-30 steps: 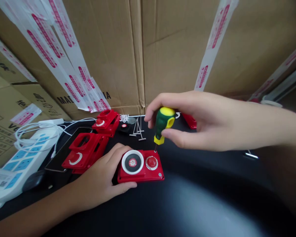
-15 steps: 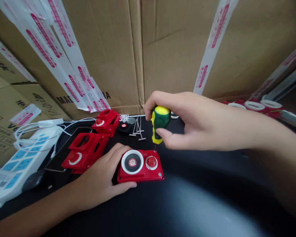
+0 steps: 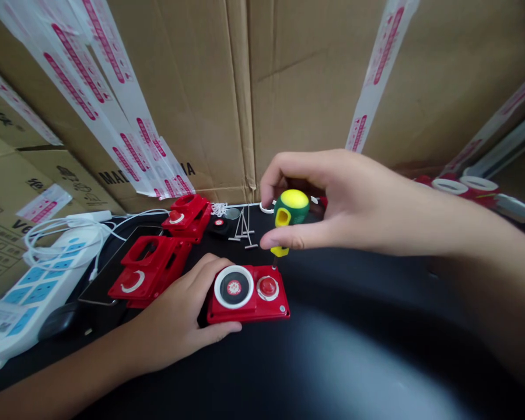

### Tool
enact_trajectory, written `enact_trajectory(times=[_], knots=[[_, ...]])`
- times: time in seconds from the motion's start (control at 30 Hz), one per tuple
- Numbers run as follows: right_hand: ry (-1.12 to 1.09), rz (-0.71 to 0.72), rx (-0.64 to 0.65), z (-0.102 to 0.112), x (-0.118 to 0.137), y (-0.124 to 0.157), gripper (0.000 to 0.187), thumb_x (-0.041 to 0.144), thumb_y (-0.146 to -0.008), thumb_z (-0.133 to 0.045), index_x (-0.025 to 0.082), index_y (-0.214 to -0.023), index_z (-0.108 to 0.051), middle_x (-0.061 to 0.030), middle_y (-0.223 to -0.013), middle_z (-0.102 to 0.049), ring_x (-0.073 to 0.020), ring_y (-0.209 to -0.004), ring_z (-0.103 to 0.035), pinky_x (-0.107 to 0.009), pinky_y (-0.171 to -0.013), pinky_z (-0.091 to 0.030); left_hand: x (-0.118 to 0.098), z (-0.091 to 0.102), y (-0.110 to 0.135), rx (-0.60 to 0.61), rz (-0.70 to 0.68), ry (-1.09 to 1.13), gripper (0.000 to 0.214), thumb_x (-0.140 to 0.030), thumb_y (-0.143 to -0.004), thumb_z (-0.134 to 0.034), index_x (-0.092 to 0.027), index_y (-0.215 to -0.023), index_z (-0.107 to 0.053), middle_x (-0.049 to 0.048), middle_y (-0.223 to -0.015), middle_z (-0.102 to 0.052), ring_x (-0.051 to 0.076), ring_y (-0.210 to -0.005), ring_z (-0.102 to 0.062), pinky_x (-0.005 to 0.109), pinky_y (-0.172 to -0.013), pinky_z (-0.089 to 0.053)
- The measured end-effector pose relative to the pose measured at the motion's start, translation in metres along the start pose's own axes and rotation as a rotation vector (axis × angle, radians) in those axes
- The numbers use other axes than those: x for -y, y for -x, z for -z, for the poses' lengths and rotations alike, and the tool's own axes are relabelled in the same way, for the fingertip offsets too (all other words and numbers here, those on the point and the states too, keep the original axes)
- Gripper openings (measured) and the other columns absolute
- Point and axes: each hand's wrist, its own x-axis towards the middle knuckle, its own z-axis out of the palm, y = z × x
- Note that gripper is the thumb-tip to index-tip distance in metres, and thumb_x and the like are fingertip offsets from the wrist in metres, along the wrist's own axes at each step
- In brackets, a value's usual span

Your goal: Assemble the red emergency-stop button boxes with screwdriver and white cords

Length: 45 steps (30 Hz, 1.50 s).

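My left hand (image 3: 188,312) grips the left end of a red box (image 3: 250,314) lying on the black surface, its thumb along the near edge and its fingers over the far side. A white ring around a black disc and a red dome button sit on the box's top. My right hand (image 3: 332,210) curls around a short screwdriver (image 3: 292,204) with a green and yellow handle. The thumb lies across the handle; the other fingertips are partly hidden behind it. The screwdriver stands nearly upright, its tip at the screw in the box's far right corner.
On the left are more red housings (image 3: 151,271), a power strip (image 3: 39,280) with white cable and a dark flat device (image 3: 114,265). Several T-shaped metal rods (image 3: 247,233) lie behind the box. Cardboard (image 3: 297,93) walls the back; white rings (image 3: 450,186) are at right.
My right hand has turned the screwdriver's handle and shifted its grip, the thumb now lying further across it. The red box and my left hand have stayed put.
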Motion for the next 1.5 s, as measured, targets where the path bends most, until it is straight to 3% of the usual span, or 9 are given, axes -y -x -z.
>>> enact_trajectory(times=[0.13,0.27,0.33,0.43,0.5,0.7,0.97,1.3,1.5], knots=[[-0.15,-0.003,0.031,0.011,0.001,0.004,0.045,0.041,-0.093,-0.091,0.024,-0.131,-0.073,-0.002,-0.112,-0.079,-0.0192,-0.094,-0.071,-0.033,-0.077,-0.055,-0.002,0.001,0.0,-0.002,0.0,0.002,0.065,-0.046,-0.099,-0.083,-0.034,-0.151,-0.047,0.0084,-0.142,-0.064,0.035,-0.126,-0.073,0.053,-0.105,-0.065],[-0.239,0.05,0.152,0.019,0.001,0.006,0.067,0.026,-0.106,-0.072,0.024,-0.169,-0.049,-0.0081,-0.144,-0.075,-0.0211,-0.128,-0.07,-0.032,-0.107,-0.057,-0.002,0.001,0.001,-0.008,-0.004,-0.014,0.066,-0.044,-0.099,-0.083,-0.035,-0.153,-0.045,0.0084,-0.144,-0.063,0.035,-0.128,-0.073,0.053,-0.106,-0.066],[-0.226,0.035,0.189,0.02,0.0,0.006,0.057,0.023,-0.106,-0.071,0.023,-0.161,-0.057,-0.008,-0.144,-0.075,-0.0216,-0.126,-0.07,-0.033,-0.105,-0.059,-0.002,0.001,0.001,-0.009,-0.006,-0.023,0.067,-0.045,-0.099,-0.083,-0.035,-0.153,-0.043,0.0086,-0.145,-0.062,0.035,-0.128,-0.073,0.054,-0.106,-0.065],[-0.203,0.012,0.169,0.018,-0.003,0.004,0.026,0.035,-0.102,-0.079,0.023,-0.125,-0.077,-0.0034,-0.118,-0.08,-0.0197,-0.102,-0.071,-0.031,-0.082,-0.058,-0.001,0.001,0.001,-0.007,-0.01,-0.019,0.068,-0.047,-0.1,-0.082,-0.036,-0.154,-0.042,0.0082,-0.147,-0.061,0.035,-0.13,-0.072,0.055,-0.108,-0.065],[-0.181,0.017,0.137,0.015,-0.005,0.002,0.024,0.045,-0.101,-0.082,0.023,-0.111,-0.08,-0.0021,-0.108,-0.078,-0.0178,-0.094,-0.069,-0.029,-0.076,-0.053,0.0,0.0,0.001,-0.005,-0.006,-0.006,0.068,-0.047,-0.1,-0.082,-0.037,-0.155,-0.042,0.0077,-0.147,-0.06,0.035,-0.131,-0.071,0.055,-0.109,-0.064],[-0.287,-0.044,-0.006,0.009,-0.007,0.0,0.034,0.041,-0.094,-0.089,0.021,-0.118,-0.075,-0.0055,-0.113,-0.079,-0.0198,-0.095,-0.071,-0.03,-0.071,-0.055,0.0,0.0,0.002,-0.005,0.002,0.011,0.069,-0.046,-0.1,-0.083,-0.038,-0.155,-0.043,0.0069,-0.147,-0.06,0.034,-0.13,-0.071,0.053,-0.108,-0.064],[-0.494,0.022,0.112,0.018,-0.007,0.001,0.026,0.019,-0.103,-0.076,0.014,-0.128,-0.072,-0.0096,-0.13,-0.079,-0.0197,-0.113,-0.076,-0.028,-0.085,-0.061,-0.003,0.002,0.0,0.003,0.002,0.012,0.065,-0.044,-0.099,-0.083,-0.035,-0.151,-0.045,0.0074,-0.143,-0.062,0.034,-0.127,-0.071,0.052,-0.106,-0.064],[-0.397,-0.008,0.032,0.013,-0.012,-0.002,0.021,0.035,-0.095,-0.09,0.019,-0.105,-0.082,-0.0004,-0.088,-0.076,-0.0112,-0.072,-0.061,-0.025,-0.058,-0.045,-0.002,0.001,0.001,-0.006,0.004,0.009,0.063,-0.044,-0.1,-0.082,-0.036,-0.151,-0.046,0.0065,-0.142,-0.062,0.033,-0.126,-0.072,0.05,-0.105,-0.065],[-0.448,-0.007,-0.003,0.015,-0.014,-0.001,0.026,0.028,-0.092,-0.09,0.019,-0.113,-0.078,-0.0039,-0.111,-0.081,-0.0175,-0.094,-0.074,-0.028,-0.078,-0.058,-0.001,0.001,-0.001,0.007,0.003,0.003,0.067,-0.045,-0.1,-0.082,-0.039,-0.153,-0.042,0.0045,-0.144,-0.06,0.032,-0.128,-0.071,0.052,-0.106,-0.065]])
